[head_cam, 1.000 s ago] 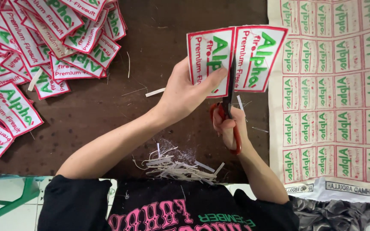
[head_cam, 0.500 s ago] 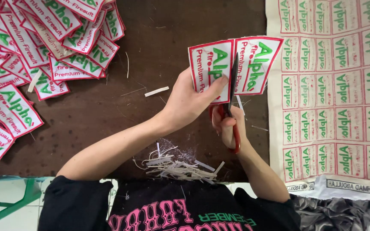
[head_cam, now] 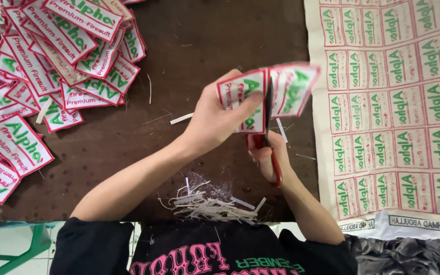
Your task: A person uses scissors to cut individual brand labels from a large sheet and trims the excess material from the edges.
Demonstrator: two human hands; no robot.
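Note:
My left hand [head_cam: 215,119] grips a strip of two white fabric labels [head_cam: 240,91] with red borders and green lettering, held up over the brown table [head_cam: 199,40]. Red-handled scissors [head_cam: 270,137] are in my right hand [head_cam: 271,155], just below the strip. Their dark blades reach up between the two labels and have cut most of the way through. The right-hand label [head_cam: 294,89] is blurred and tilts away to the right.
A heap of cut labels [head_cam: 36,66] covers the table's left side. A large uncut sheet of printed labels [head_cam: 398,107] lies at the right. Thin white offcuts [head_cam: 210,203] are piled at the near edge, by my black shirt. Green frame at lower left.
The label strip has dropped lower and turned toward me. The scissors' blades have moved up into the gap between the two labels, and the right label is swinging apart.

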